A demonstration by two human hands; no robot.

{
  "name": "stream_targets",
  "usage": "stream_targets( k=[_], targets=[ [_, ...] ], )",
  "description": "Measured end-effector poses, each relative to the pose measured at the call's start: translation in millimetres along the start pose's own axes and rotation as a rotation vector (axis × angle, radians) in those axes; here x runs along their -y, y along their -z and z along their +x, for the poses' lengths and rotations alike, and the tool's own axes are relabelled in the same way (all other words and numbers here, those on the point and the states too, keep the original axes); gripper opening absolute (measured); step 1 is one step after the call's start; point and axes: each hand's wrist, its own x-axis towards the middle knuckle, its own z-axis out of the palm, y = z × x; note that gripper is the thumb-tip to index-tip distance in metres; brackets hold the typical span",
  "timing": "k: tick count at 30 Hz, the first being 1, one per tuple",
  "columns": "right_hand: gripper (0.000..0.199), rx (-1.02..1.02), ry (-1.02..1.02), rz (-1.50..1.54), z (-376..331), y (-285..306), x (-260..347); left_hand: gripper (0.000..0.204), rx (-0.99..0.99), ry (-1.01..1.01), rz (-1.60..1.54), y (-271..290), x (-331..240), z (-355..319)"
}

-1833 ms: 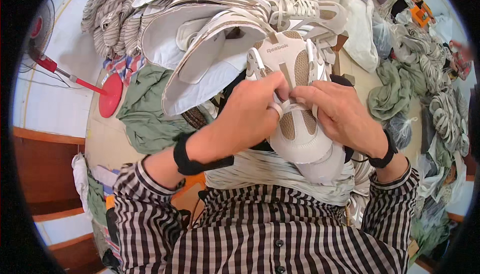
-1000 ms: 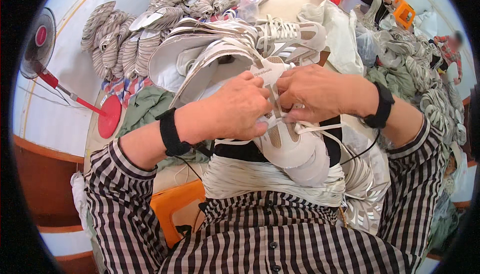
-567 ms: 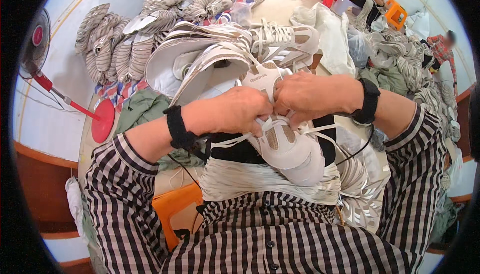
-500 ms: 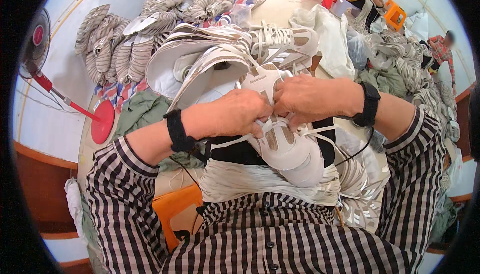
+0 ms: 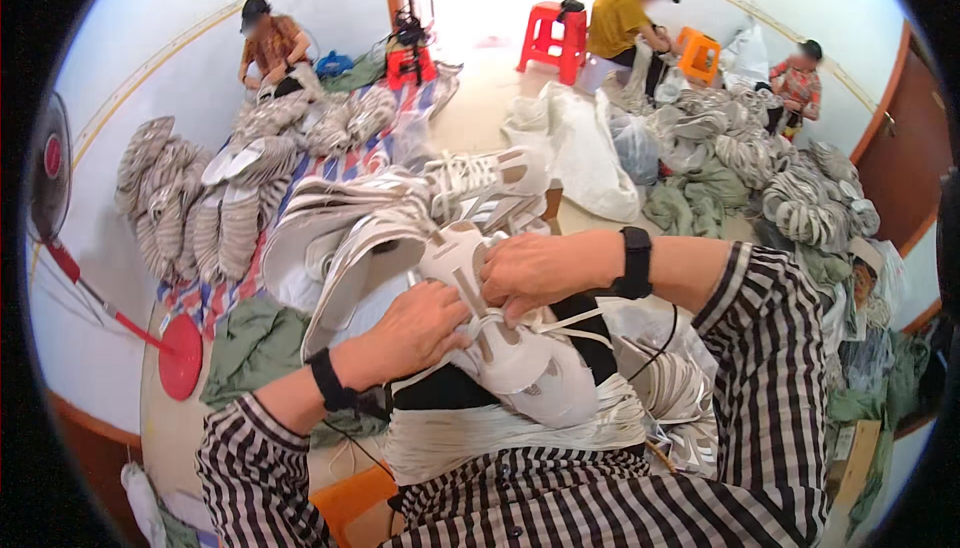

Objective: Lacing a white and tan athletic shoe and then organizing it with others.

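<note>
A white sneaker upper (image 5: 520,363) with white laces rests on my lap, toe toward me. My left hand (image 5: 425,326) grips its left side and pinches a lace near the eyelets. My right hand (image 5: 535,270) closes over the tongue end and holds the lace from above. Both wrists wear black bands. Loose lace ends (image 5: 585,320) trail to the right. A black piece (image 5: 440,388) and a bundle of white flat strips (image 5: 500,433) lie under the shoe.
A row of stacked white uppers (image 5: 350,233) lies just beyond my hands. Piles of shoe parts (image 5: 190,208) cover a mat at left, more (image 5: 800,188) at right. Three people sit at the back near red stools (image 5: 545,33). A red fan (image 5: 60,178) stands left.
My view has lifted, so the room and the seated people show. My hands stay on the shoe; the right forearm has swung across from the right side.
</note>
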Motion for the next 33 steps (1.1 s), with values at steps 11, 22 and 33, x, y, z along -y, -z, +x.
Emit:
stream_targets(
  k=[11,22,33],
  targets=[
    [0.024,0.119,-0.224,0.048,2,8,4,0.019,-0.084,0.098,-0.052,-7,3,1],
    [0.030,0.230,-0.730,-0.086,41,-5,20,0.018,-0.013,0.241,-0.068,-9,2,3],
    [0.039,0.524,-0.592,-0.219,63,-21,-4,0.028,-0.013,0.407,0.165,-24,-9,18]
  ],
)
